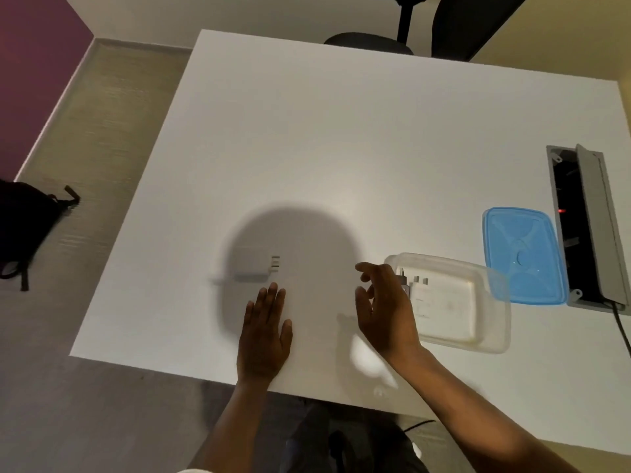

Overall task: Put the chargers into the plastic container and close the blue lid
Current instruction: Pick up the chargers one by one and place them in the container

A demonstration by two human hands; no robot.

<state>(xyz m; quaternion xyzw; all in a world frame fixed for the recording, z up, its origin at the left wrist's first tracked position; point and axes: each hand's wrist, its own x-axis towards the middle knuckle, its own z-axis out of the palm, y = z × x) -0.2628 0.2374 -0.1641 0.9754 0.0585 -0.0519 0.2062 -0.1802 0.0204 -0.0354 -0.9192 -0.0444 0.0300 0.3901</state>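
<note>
A white charger (254,266) lies on the white table (341,148), its prongs pointing right. My left hand (264,334) rests flat on the table just below it, fingers apart and empty. A clear plastic container (491,322) sits to the right with another white charger (440,300) inside. My right hand (384,310) hovers at the container's left edge, fingers loosely spread, holding nothing. The blue lid (524,256) lies on the table beyond the container, its near edge overlapped by the container's corner.
An open grey cable hatch (594,227) is set into the table at the right edge, with a black cable running from it. A black office chair (409,29) stands at the far side. A dark bag (27,223) lies on the floor to the left.
</note>
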